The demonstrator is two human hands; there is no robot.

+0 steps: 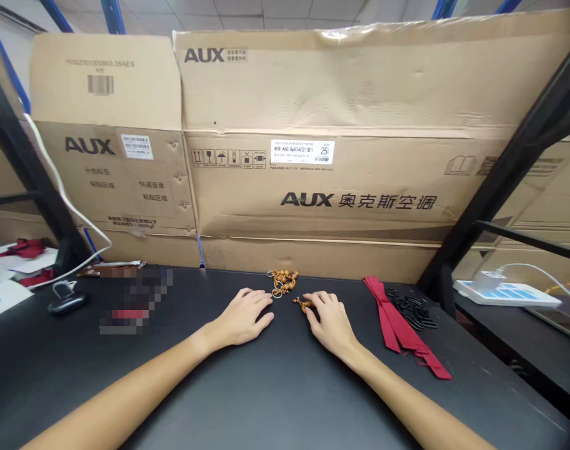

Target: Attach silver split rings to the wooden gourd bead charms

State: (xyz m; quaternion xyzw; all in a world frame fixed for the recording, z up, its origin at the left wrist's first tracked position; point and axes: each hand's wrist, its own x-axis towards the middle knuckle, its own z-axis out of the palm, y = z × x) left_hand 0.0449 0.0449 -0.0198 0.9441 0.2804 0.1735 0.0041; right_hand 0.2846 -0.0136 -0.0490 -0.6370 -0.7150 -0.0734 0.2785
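Note:
My left hand (247, 315) lies palm down on the black tabletop, its fingers stretched out and its thumb apart, with nothing in it. Just beyond its fingertips is a small pile of brown beaded keychains (285, 281) with metal rings. My right hand (330, 320) rests to the right of the pile. Its thumb and fingers curl around another small beaded keychain (305, 304), whose left end sticks out toward the pile. The rest of that keychain is partly hidden under the fingers.
Red fabric straps (400, 325) and a heap of black clips (412, 310) lie at the right. A black mouse-like object (68, 302) sits at the left. Large cardboard boxes (360, 169) wall off the back, between black frame posts (500, 156). A white power strip (507, 292) is at far right.

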